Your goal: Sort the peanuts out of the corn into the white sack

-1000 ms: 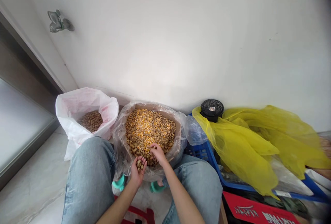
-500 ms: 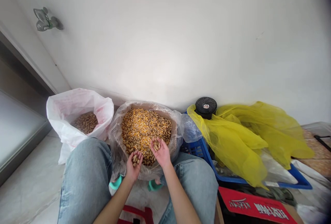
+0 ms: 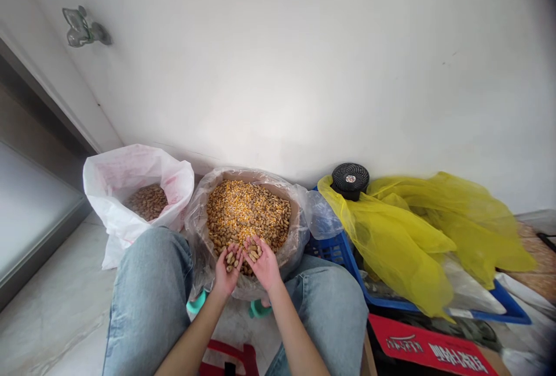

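Observation:
Between my knees stands a clear-plastic-lined container (image 3: 296, 237) filled with yellow corn kernels (image 3: 237, 202) and unshelled peanuts (image 3: 275, 216). My left hand (image 3: 226, 272) is palm up over its near edge, fingers curled round several peanuts (image 3: 231, 259). Beside it, my right hand (image 3: 264, 266) is also palm up and cups several peanuts (image 3: 254, 252). The two hands are side by side, their fingertips close together above the mix. To the left, a white sack (image 3: 104, 190) stands open with more peanuts (image 3: 147, 202) inside.
On the right, yellow mesh (image 3: 399, 243) and a black fan (image 3: 350, 179) lie over a blue crate (image 3: 515, 311). A red box panel (image 3: 428, 344) is below. Part of a red stool (image 3: 247, 358) shows under me. A white wall (image 3: 278, 63) rises behind.
My right hand has moved left and slightly down, and my left hand slightly right, so they are now close together. Both still hold peanuts. The view has shifted slightly.

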